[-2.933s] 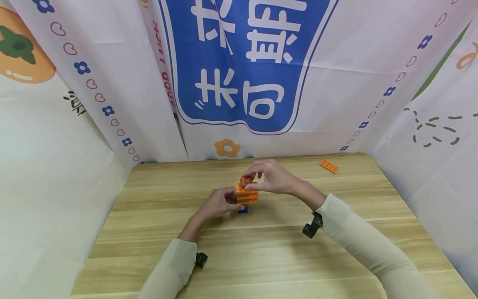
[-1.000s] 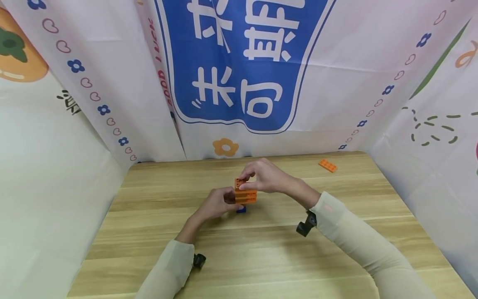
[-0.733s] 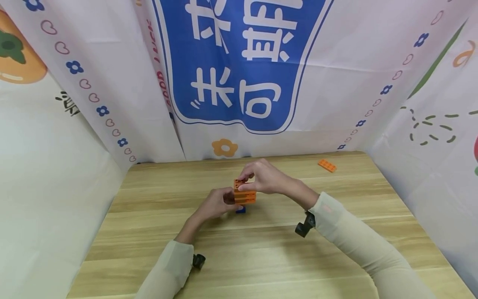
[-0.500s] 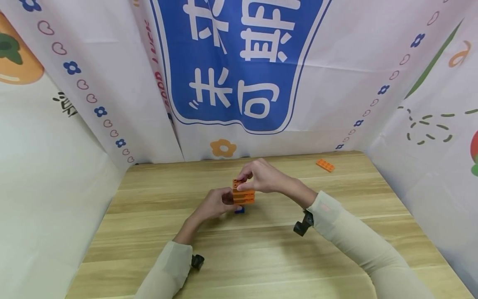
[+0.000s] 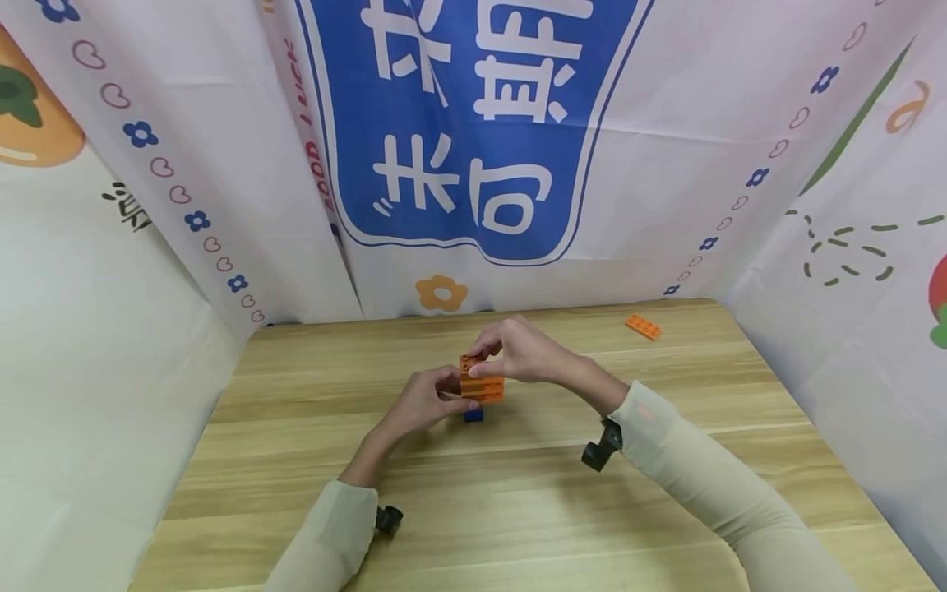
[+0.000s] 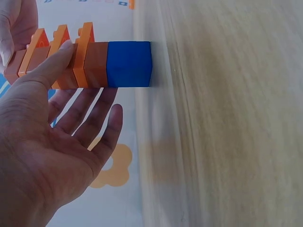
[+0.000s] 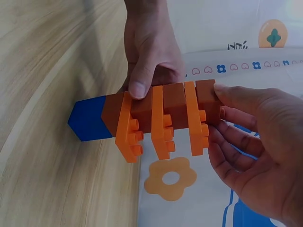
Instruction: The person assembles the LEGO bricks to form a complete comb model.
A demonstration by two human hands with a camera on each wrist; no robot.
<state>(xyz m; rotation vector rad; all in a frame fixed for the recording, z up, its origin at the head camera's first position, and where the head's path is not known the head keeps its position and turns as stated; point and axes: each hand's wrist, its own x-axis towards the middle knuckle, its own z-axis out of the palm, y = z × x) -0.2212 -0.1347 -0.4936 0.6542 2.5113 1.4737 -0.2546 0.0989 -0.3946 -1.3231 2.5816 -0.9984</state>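
Observation:
A tower of toy building bricks (image 5: 491,393) stands on the table. At its base is a blue brick (image 6: 129,64); above that, brown bricks alternate with three orange plates (image 7: 161,127) that jut out to one side. My left hand (image 5: 420,404) holds the tower around its middle, thumb on the near side and fingers behind. At the top, my right hand (image 5: 521,353) pinches the uppermost brown brick (image 7: 207,101) between thumb and fingers. That brick sits against the top orange plate. In the head view my fingers hide part of the stack.
One loose orange plate (image 5: 643,327) with studs lies at the back right of the wooden table (image 5: 518,518). A printed white cloth (image 5: 651,205) rises behind the table and at both sides.
The uppermost brown brick was tilted over the top orange plate earlier; it now sits level on it. Both hands stay at the tower, and the head view has shifted slightly.

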